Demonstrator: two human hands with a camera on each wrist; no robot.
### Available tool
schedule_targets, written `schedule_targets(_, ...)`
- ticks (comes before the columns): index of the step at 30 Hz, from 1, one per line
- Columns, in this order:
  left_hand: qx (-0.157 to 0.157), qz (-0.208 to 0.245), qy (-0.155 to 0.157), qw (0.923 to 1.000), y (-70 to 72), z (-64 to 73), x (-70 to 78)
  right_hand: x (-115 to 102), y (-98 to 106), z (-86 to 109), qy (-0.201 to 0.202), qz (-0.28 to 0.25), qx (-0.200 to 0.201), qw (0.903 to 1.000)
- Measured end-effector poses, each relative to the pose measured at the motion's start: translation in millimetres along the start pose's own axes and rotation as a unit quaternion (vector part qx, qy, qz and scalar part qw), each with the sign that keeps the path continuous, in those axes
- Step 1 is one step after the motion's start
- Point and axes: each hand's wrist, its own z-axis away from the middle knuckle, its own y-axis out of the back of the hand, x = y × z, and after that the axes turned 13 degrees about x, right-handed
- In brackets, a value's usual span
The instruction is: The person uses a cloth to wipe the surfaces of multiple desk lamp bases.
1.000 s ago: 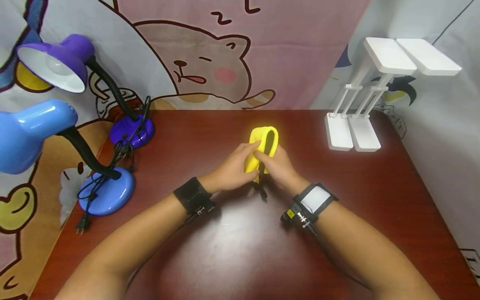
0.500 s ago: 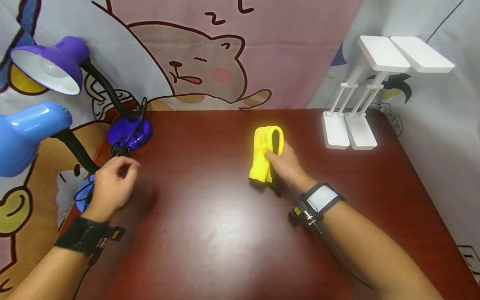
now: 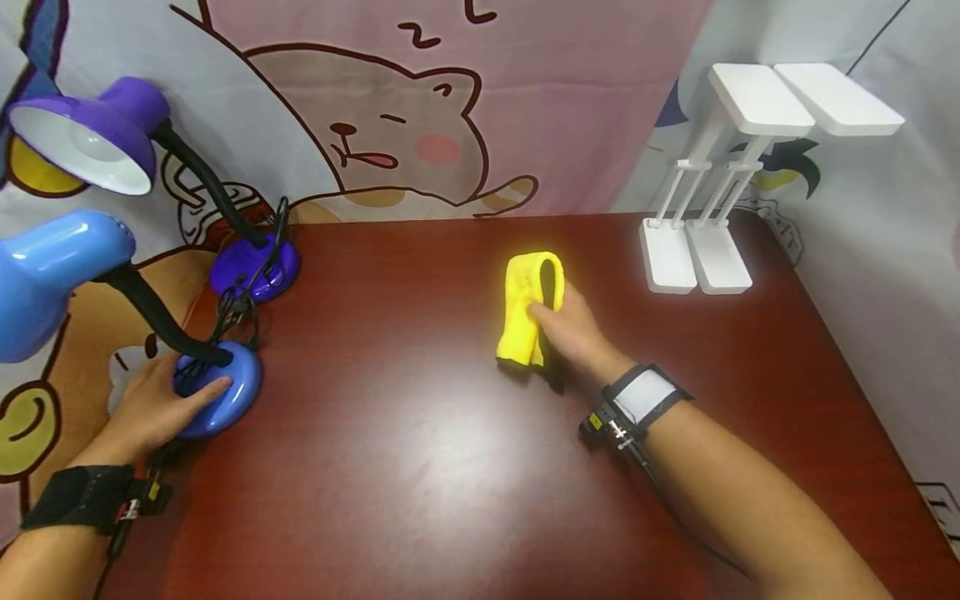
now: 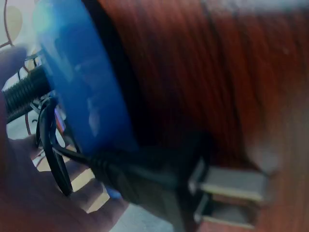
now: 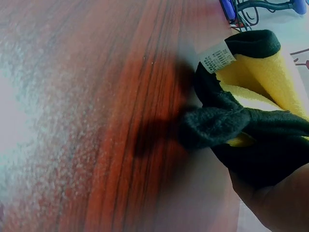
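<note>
My left hand (image 3: 152,410) is at the left edge of the blue desk lamp (image 3: 242,385), thumb over its round base and fingers around the far side. The left wrist view shows those fingers curled beside the base, with the lamp's black cord and two-pin plug (image 4: 149,179) close by. At mid-table my right hand (image 3: 576,332) grips a folded yellow cloth (image 3: 519,312), thumb on the near side. Dark edging and a white label (image 5: 217,58) show on the cloth in the right wrist view. The right fingers are mostly hidden behind it.
Behind the blue lamp stands a purple desk lamp (image 3: 258,271) with its cord bundled at the base. Two white folding lamps (image 3: 693,257) stand at the back right. A patterned cloth backdrop (image 3: 585,108) hangs behind the wooden table (image 3: 420,500).
My left hand has left the yellow cloth and moved left to the blue lamp's base. My right hand keeps its hold on the cloth, barely moving. The head view has shifted slightly.
</note>
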Motion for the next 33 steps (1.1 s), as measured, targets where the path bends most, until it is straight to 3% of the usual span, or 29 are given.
schedule_targets(2, -0.022, -0.024, -0.015, 0.9994, -2.1, -1.6, 1.9, 0.8, 1.1, 0.1, 0.001, -0.004, 0.0, 1.0)
schedule_targets(5, -0.016, -0.036, -0.047, 0.9981, -6.4, -3.7, 9.8, 1.3, 2.7, 0.5, 0.005, -0.003, 0.006, 1.0)
schedule_targets(10, -0.008, -0.045, -0.071, 0.9964, -18.7, -2.1, 40.0, -1.1, 4.1, 2.4, 0.013, 0.007, 0.002, 0.9999)
schedule_targets(16, -0.048, -0.072, -0.061, 0.9944, -35.7, -2.3, 107.6, -2.6, 6.3, 4.6, 0.008, 0.013, -0.002, 0.9999)
schedule_targets(19, -0.053, -0.087, -0.072, 0.9921, -47.0, -7.1, 145.1, -2.7, 7.8, 5.3, 0.011, 0.024, 0.0, 0.9997)
schedule_targets(24, -0.034, -0.105, -0.11, 0.9879, -71.5, -20.8, 203.3, -2.6, 11.1, 6.0, 0.018, 0.042, 0.002, 0.999)
schedule_targets(33, -0.015, -0.085, -0.152, 0.9847, -113.9, -51.7, 306.3, -0.7, 21.2, 3.8, 0.054, 0.06, 0.024, 0.9965)
